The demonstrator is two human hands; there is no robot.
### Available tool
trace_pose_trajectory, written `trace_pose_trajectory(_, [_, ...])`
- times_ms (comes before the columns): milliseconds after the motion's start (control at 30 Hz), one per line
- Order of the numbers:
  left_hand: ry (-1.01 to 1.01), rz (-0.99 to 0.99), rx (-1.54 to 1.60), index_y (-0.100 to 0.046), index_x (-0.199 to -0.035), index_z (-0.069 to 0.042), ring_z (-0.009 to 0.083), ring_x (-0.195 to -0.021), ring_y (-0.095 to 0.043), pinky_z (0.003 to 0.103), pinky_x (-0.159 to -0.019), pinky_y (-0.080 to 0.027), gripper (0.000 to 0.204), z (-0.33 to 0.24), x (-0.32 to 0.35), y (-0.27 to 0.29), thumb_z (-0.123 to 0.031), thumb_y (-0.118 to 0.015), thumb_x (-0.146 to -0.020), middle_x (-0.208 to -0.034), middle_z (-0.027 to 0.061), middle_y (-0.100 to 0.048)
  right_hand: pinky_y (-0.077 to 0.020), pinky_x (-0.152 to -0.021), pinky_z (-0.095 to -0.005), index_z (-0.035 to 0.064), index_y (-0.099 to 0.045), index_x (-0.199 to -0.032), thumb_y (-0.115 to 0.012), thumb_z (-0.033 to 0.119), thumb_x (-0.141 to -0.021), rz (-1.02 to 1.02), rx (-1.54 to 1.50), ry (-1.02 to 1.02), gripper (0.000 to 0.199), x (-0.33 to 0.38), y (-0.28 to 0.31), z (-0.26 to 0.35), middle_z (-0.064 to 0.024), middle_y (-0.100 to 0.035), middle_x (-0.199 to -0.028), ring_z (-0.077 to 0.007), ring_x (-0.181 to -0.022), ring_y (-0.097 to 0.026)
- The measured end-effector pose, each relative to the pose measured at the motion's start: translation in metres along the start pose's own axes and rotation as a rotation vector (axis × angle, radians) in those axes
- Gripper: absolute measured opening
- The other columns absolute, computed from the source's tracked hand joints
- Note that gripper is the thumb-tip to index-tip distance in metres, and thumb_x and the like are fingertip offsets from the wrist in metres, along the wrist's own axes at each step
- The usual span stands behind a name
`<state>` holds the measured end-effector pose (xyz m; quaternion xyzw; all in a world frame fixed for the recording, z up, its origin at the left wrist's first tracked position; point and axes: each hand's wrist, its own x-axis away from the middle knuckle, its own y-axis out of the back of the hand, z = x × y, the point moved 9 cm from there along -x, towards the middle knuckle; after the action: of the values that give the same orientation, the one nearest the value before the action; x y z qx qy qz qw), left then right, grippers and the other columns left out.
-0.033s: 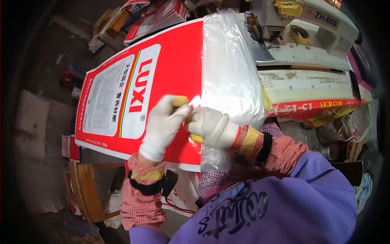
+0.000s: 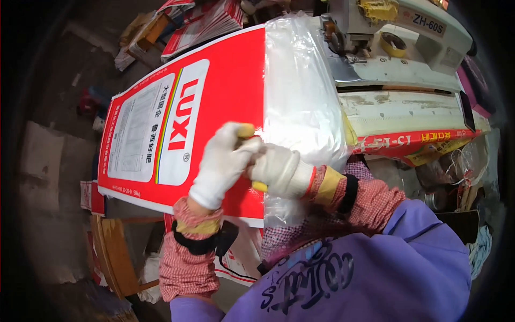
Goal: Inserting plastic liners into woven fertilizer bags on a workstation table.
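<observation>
Cluttered workshop: plastic liner [image 2: 300,91] inside red sack [image 2: 225,80]

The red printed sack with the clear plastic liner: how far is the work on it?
Done: the clear plastic liner already sticks out of the red printed sack. In hand: both white-gloved hands, left and right, meet at its edge. Left: the mouth looks unsewn beside the sewing machine.

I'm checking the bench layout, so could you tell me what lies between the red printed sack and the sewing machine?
In the head view, a clear plastic liner sticking out of the red printed sack fills the stretch up to the sewing machine.
</observation>
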<state>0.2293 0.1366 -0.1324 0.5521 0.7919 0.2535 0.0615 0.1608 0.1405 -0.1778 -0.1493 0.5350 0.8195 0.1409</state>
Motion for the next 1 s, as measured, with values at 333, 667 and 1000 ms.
trace_pose_trajectory(333, [-0.375, -0.085, -0.819, -0.059, -0.094, -0.001, 0.0351, -0.09, -0.057, 0.041, -0.08, -0.047, 0.029, 0.005, -0.054, -0.051, -0.017, -0.072, -0.074, -0.097, 0.0173, -0.057, -0.0493, -0.082, -0.0334, 0.0104, -0.064, -0.104, -0.058, 0.018, -0.082, 0.297, -0.187, 0.139, 0.025, 0.029, -0.015, 0.023, -0.0073, -0.064, -0.099, -0.0212, -0.09, -0.062])
trace_pose_trajectory(667, [-0.073, -0.08, 0.044, -0.056, -0.094, 0.0, 0.0099, -0.068, -0.059, 0.023, -0.064, -0.048, 0.019, 0.033, -0.068, 0.001, -0.018, -0.059, -0.09, -0.079, 0.0055, -0.062, -0.05, -0.083, -0.0428, -0.0026, -0.06, -0.105, -0.064, 0.045, -0.081, -0.408, -0.29, -0.803, 0.053, 0.069, 0.075, -0.103, -0.0246, -0.06, -0.108, -0.0398, -0.097, -0.06])
trace_pose_trajectory(1000, [-0.547, -0.213, -1.094, -0.055, -0.104, 0.004, 0.0348, -0.094, -0.059, 0.04, -0.077, -0.049, 0.06, -0.005, 0.014, -0.076, -0.033, -0.08, -0.064, -0.111, 0.0214, -0.055, -0.0519, -0.07, -0.0232, -0.0045, -0.054, -0.122, -0.054, 0.007, -0.087, -0.59, -1.205, -0.93, 0.037, 0.036, 0.036, -0.145, -0.0113, -0.066, -0.101, -0.0154, -0.081, -0.064])
